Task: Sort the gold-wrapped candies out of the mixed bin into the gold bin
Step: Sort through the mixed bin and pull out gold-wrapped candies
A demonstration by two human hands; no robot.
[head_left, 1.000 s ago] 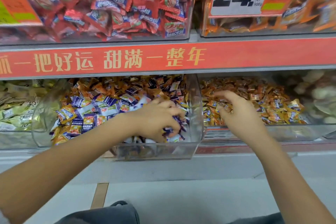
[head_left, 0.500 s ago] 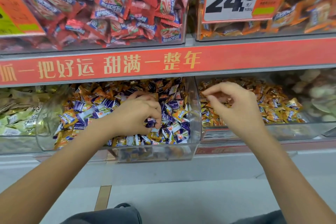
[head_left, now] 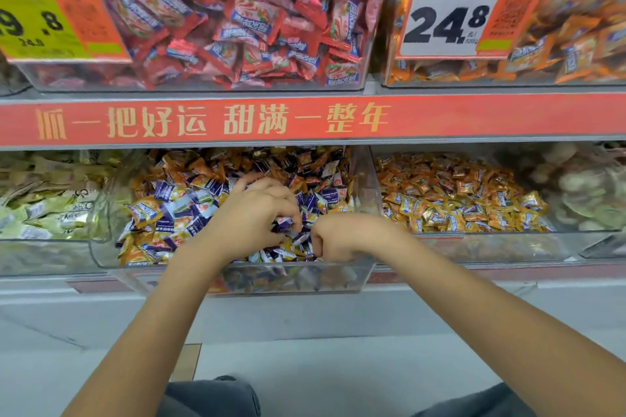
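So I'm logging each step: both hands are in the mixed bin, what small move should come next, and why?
Probably the right hand, curled among the candies in the mixed bin, should lift out and cross to the gold bin beside it, if it holds a gold one; its grasp is hidden.

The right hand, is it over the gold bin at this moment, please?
No, the right hand is down in the mixed bin beside the left hand, while the gold bin lies further right.
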